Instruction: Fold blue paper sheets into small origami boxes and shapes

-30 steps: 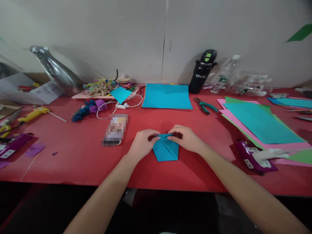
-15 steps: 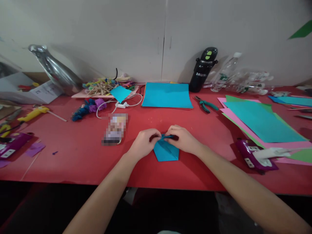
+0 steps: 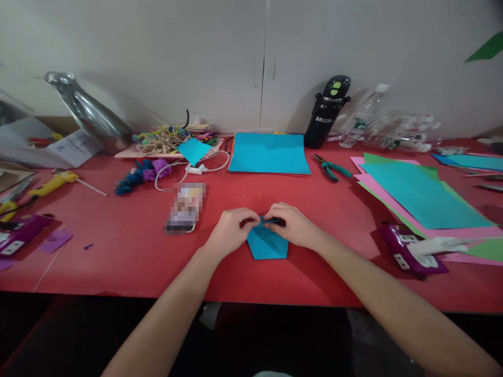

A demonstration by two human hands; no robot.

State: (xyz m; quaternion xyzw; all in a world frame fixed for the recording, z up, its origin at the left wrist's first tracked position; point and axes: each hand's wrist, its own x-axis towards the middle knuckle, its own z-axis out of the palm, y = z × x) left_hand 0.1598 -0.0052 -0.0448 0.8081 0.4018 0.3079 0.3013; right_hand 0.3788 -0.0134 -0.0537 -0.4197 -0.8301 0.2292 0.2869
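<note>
On red tabletop [image 3: 129,264], both hands' [image 3: 231,230] grip pinches folded blue paper [image 3: 268,245]

"DAWN" is printed in white on the black bottle [image 3: 324,119] | label on the clear plastic bottle [image 3: 360,124] cannot be read
</note>
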